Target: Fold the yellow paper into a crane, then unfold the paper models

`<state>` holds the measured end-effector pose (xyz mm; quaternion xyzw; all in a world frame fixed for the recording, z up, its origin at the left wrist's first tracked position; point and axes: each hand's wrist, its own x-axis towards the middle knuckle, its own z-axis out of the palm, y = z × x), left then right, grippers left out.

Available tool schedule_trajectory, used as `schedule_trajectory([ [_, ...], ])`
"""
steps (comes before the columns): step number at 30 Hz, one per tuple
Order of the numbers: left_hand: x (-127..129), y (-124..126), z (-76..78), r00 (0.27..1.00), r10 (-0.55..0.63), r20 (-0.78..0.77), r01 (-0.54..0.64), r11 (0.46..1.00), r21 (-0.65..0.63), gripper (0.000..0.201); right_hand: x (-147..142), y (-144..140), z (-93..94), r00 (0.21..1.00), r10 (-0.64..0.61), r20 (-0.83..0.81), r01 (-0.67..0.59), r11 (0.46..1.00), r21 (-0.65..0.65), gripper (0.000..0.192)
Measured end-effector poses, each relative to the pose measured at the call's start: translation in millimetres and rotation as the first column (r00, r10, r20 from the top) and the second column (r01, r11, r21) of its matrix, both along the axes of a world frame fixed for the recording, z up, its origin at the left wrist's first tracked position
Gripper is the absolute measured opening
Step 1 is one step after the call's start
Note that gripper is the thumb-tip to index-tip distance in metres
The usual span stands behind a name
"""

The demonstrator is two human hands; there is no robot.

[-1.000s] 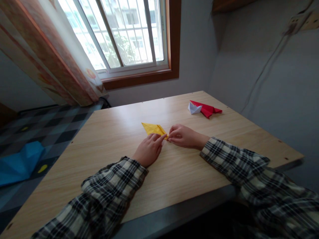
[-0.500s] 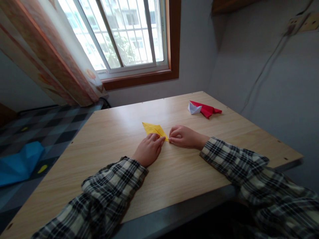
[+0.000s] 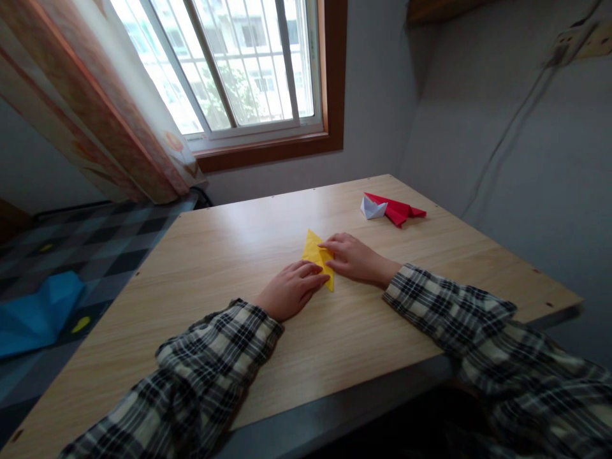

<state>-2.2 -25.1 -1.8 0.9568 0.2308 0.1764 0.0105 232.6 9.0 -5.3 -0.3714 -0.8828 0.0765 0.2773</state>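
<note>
Folding in progress: near the table (image 3: 201, 268) centre, the left hand (image 3: 291, 290) lies flat on the yellow paper (image 3: 317, 256) while the right hand (image 3: 351, 256) presses its fingertips on it; sharpening the crease seems next.

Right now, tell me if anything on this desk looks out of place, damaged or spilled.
Nothing stands out. Both hands, left hand and right hand, press flat on the folded yellow paper on the wooden desk. A red folded paper and a small white one lie tidily near the far corner. No tears or spills show.
</note>
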Motion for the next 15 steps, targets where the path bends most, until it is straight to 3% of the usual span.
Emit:
schedule_trajectory([
  [5,0.0,-0.4,1.8,1.000,-0.014,-0.006,0.014,1.000,-0.018,0.029,1.9,3.4,-3.4,0.991,0.003,0.130,0.000,1.000,-0.029,0.037],
  [15,0.1,-0.6,0.8,1.000,-0.003,-0.001,0.003,1.000,-0.022,0.028,3.2,4.4,-1.1,0.986,-0.064,0.155,0.069,0.997,-0.026,0.037],
])
